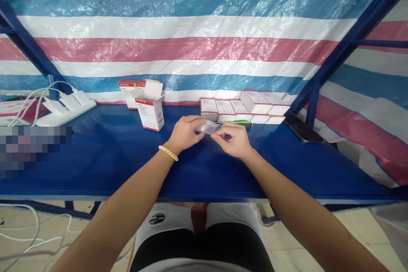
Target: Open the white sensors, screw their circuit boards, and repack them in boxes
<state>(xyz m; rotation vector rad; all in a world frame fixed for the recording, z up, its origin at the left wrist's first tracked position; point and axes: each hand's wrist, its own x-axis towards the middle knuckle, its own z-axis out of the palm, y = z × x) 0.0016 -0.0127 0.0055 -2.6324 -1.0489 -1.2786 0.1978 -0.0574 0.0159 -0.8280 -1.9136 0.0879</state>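
The bag (205,127), small and of clear film, is held just above or on the table (95,157), in front of the row of boxes (224,110); whether it touches the surface cannot be told. The left hand (185,133) has its fingers and thumb clamped on the bag's left end. The right hand (235,138) has thumb and forefinger pinched together at the right end, the other fingers curled. Good handling, in this inspector's judgement, calls for a steady left hold, a light right pinch on the film's edge alone, and both hands kept low over the table so that nothing slips out. The open box (149,113) stands upright, flaps raised, left of the hands; its inside is not visible. It partly covers another box (126,93) behind. A dark patch at the bag's right end may be contents or something seen through the film. The green-edged item (245,124) is partly hidden by the right hand. The far-left tabletop is pixelated and unreadable.
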